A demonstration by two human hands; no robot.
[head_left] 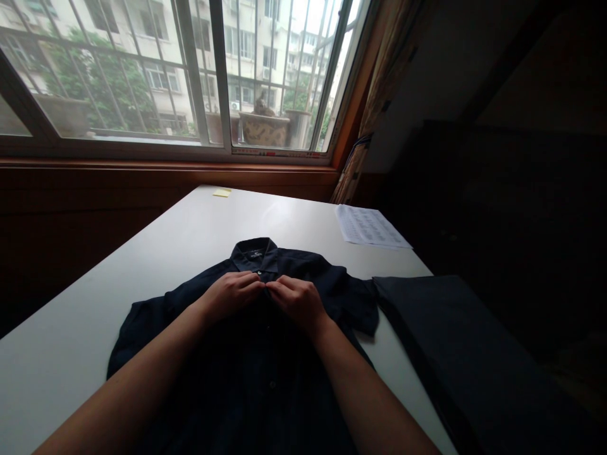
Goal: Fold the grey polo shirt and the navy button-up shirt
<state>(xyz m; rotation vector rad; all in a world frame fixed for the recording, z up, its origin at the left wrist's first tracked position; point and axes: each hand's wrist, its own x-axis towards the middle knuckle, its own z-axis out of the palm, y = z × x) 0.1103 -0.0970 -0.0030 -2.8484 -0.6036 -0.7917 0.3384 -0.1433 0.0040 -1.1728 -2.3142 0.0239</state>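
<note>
A dark navy short-sleeved shirt lies face up on the white table, its collar toward the window. Just below the collar, my left hand pinches the left side of the front placket. Opposite it, my right hand pinches the placket from the right, with the fingertips of both hands almost touching. A small pale button shows at the collar, and others sit lower down the front. Whatever lies between the fingertips is hidden.
Dark folded cloth lies along the table's right edge, touching the shirt's sleeve. Printed sheets rest at the far right corner, and a yellow sticky note at the far left. Beyond the table are a barred window and a curtain.
</note>
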